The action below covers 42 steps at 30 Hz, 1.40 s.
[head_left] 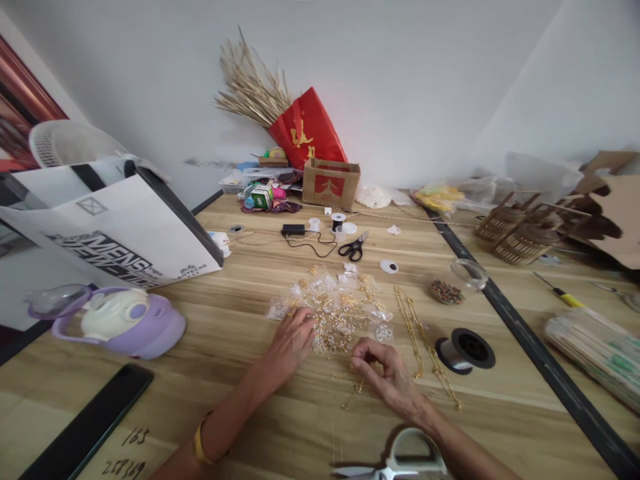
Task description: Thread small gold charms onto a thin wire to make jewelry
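My right hand (387, 377) is closed in a pinch, thumb against forefinger, on a thin gold chain (353, 397) whose small beads trail onto the table below it. My left hand (294, 337) lies with its fingers reaching over the left edge of a pile of gold and clear beads (337, 327); its fingertips are partly hidden among them. Small clear plastic bags (320, 285) lie in and behind the pile. Right of my right hand are gold chains (415, 327) stretched along the table. White-handled scissors (400, 460) rest near my right forearm.
A wire spool (465, 350) and a clear jar of dark beads (450, 290) stand at the right. Black scissors (354, 248) lie farther back. At the left are a purple cup (135, 320), a phone (90, 420) and a white bag (125, 233). A cardboard box (330, 187) stands behind.
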Available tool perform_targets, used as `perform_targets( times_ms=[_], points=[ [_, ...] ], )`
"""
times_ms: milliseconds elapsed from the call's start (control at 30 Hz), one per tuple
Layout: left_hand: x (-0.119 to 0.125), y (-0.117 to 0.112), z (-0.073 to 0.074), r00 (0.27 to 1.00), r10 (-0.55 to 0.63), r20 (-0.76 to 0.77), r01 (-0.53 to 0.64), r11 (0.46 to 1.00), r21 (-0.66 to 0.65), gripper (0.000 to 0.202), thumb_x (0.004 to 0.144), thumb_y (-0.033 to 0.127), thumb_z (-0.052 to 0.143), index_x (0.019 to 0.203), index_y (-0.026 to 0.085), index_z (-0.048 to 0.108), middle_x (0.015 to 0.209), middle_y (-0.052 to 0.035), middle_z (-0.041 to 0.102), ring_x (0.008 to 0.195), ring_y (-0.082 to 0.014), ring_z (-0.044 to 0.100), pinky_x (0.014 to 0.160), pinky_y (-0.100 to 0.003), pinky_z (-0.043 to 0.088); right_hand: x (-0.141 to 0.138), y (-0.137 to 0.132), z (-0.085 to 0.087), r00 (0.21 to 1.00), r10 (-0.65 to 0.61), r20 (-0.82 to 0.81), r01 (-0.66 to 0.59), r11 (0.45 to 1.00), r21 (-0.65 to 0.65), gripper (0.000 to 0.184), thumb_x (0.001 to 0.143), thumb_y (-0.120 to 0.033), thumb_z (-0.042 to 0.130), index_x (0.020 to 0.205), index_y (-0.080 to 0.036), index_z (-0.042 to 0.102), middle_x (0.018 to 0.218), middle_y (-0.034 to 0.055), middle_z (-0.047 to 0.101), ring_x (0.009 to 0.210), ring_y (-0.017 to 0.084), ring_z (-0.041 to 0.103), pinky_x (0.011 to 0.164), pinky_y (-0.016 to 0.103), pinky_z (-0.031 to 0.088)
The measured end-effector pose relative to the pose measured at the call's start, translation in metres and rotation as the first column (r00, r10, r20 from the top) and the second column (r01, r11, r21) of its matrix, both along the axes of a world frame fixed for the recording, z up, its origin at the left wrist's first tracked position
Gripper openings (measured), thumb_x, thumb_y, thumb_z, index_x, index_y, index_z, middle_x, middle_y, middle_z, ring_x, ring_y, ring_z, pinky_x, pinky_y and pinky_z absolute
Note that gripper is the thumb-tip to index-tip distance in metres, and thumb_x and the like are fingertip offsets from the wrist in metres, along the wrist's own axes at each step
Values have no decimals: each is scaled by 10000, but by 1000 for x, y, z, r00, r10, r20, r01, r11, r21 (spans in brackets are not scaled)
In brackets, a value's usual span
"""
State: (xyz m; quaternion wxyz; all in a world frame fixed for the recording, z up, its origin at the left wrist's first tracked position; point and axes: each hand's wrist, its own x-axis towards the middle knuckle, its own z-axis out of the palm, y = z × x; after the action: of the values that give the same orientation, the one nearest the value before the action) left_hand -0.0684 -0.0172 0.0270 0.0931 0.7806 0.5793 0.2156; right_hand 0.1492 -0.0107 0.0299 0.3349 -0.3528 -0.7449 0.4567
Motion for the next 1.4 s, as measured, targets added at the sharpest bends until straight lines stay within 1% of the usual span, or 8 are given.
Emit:
perform_targets(
  times_ms=[133, 333, 567, 700, 833, 967, 1100, 1400],
  points=[
    [-1, -1, -6, 999, -35, -12, 35, 999, -25, 209, 876, 136, 404, 918, 169, 607, 1048, -85, 575, 1033, -221, 505, 969, -414, 390, 0, 1, -2, 1000, 3, 3, -3, 1000, -8, 280, 881, -390, 491, 700, -181, 532, 637, 11, 540, 609, 136, 493, 576, 245, 399],
    [3, -3, -6, 999, -44, -24, 43, 997, -69, 214, 871, 123, 407, 920, 167, 611, 1040, -76, 573, 1002, -211, 524, 943, -386, 414, 0, 2, -2, 1000, 5, 6, -5, 1000, -3, 274, 878, -364, 498, 682, -175, 525, 628, 3, 524, 589, 124, 479, 565, 233, 385],
    [-1, 3, 0, 998, -59, -36, 57, 998, -34, 245, 888, 122, 369, 934, 160, 607, 1086, -97, 576, 1038, -219, 521, 944, -389, 414, 0, 2, -3, 1000, 2, 3, -2, 1000, -4, 258, 876, -356, 504, 692, -176, 526, 636, 6, 533, 605, 128, 488, 575, 234, 388],
    [-10, 19, 3, 996, -28, -89, 30, 999, 24, 278, 880, 105, 350, 987, 125, 606, 1111, -127, 580, 1080, -233, 509, 980, -397, 395, 0, 2, -3, 1000, 7, 6, -7, 1000, 5, 247, 880, -340, 501, 699, -174, 529, 639, 5, 536, 600, 123, 488, 569, 230, 388],
    [-25, 44, -6, 983, 43, -177, -31, 997, 70, 317, 876, 96, 335, 1087, 109, 571, 1151, -137, 583, 1088, -223, 521, 979, -379, 403, 1, 2, -3, 1000, 20, -4, -20, 1000, 15, 249, 887, -330, 493, 700, -169, 530, 641, 3, 528, 603, 119, 485, 568, 224, 391],
    [-37, 60, -23, 957, 28, -290, -9, 998, 67, 357, 849, 105, 381, 1177, 86, 519, 1226, -156, 559, 1141, -242, 498, 978, -384, 398, 2, 2, -4, 1000, 24, 2, -24, 1000, 13, 239, 888, -322, 490, 715, -164, 537, 654, 7, 535, 614, 119, 492, 575, 223, 394],
    [-40, 59, -32, 936, -7, -351, 33, 997, 67, 362, 845, 85, 371, 1174, 75, 521, 1257, -161, 542, 1184, -243, 473, 1000, -377, 372, 2, 3, -5, 1000, 17, 9, -17, 1000, 24, 235, 885, -312, 491, 704, -165, 530, 643, 2, 530, 603, 115, 482, 572, 221, 387],
    [-42, 50, -30, 942, -23, -334, 43, 998, 51, 390, 802, 23, 385, 1159, 84, 530, 1240, -156, 547, 1186, -240, 468, 1005, -379, 370, 1, 5, -8, 1000, 17, 8, -17, 1000, 15, 227, 879, -305, 495, 703, -165, 526, 640, -1, 526, 603, 115, 481, 572, 219, 384]
  ],
)
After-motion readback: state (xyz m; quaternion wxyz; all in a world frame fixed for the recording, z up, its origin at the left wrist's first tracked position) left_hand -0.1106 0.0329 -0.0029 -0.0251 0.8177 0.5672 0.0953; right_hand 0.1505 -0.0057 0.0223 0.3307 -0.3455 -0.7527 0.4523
